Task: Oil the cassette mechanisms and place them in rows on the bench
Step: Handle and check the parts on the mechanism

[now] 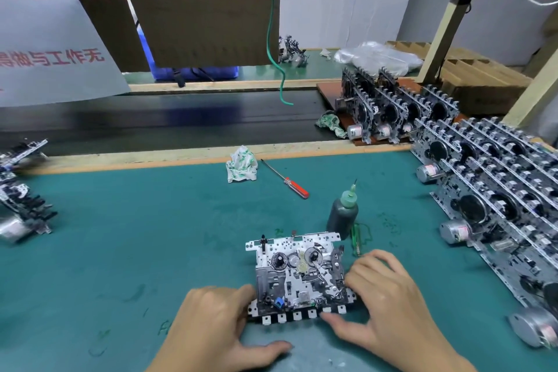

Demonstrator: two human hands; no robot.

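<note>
A metal cassette mechanism [299,276] lies flat on the green mat [136,235] near the front edge. My left hand [220,326] holds its left side, fingers at the lower left corner and thumb stretched out on the mat. My right hand [389,302] holds its right side, fingers curled at the edge and thumb by the lower right corner. A dark oil bottle [342,216] with a green needle cap stands upright just behind the mechanism, untouched. Rows of upright cassette mechanisms [498,190] fill the bench at the right.
A red-handled screwdriver [287,180] and a crumpled cloth [241,168] lie mid-mat. More mechanisms [21,196] stand at the left edge, and another batch [389,109] sits on a brown board beyond. A dark conveyor belt [151,121] runs behind the mat. A green wire [273,39] hangs down.
</note>
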